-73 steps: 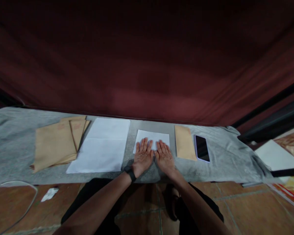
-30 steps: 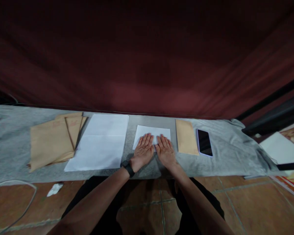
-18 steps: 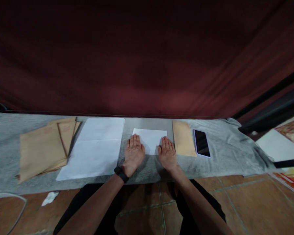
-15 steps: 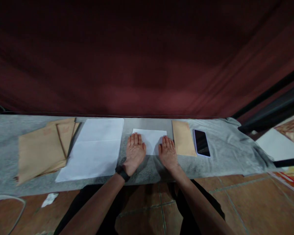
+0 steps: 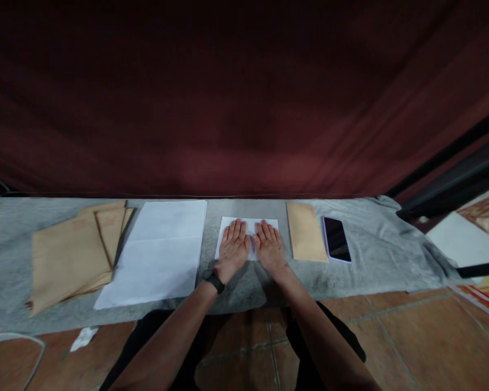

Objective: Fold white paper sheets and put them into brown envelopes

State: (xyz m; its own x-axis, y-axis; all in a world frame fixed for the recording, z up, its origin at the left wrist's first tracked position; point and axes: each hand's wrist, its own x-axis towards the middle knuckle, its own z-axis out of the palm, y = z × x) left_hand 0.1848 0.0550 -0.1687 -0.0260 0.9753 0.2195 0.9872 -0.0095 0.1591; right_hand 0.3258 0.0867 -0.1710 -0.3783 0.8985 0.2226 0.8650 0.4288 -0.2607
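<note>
A folded white sheet of paper (image 5: 251, 227) lies in front of me on the grey cloth. Flat on its left half rests my left hand (image 5: 233, 245), fingers stretched forward, a dark band on the wrist. My right hand (image 5: 269, 248) lies flat on the right half, fingers also extended. The two thumbs are close together near the sheet's middle, and both palms hide much of the paper. Just right of the sheet is a brown envelope (image 5: 307, 232). To the left lies a stack of larger white paper (image 5: 158, 255) with a crease across it.
Several brown envelopes (image 5: 71, 255) overlap at the far left. A phone (image 5: 336, 239) with a pale purple edge lies right of the single envelope. The grey cloth (image 5: 387, 250) covers the long surface, and a dark red curtain (image 5: 244, 136) hangs behind it.
Both hands have slid inward over the folded sheet, from its left and right edges toward its middle. The papers, envelopes and phone stay in place.
</note>
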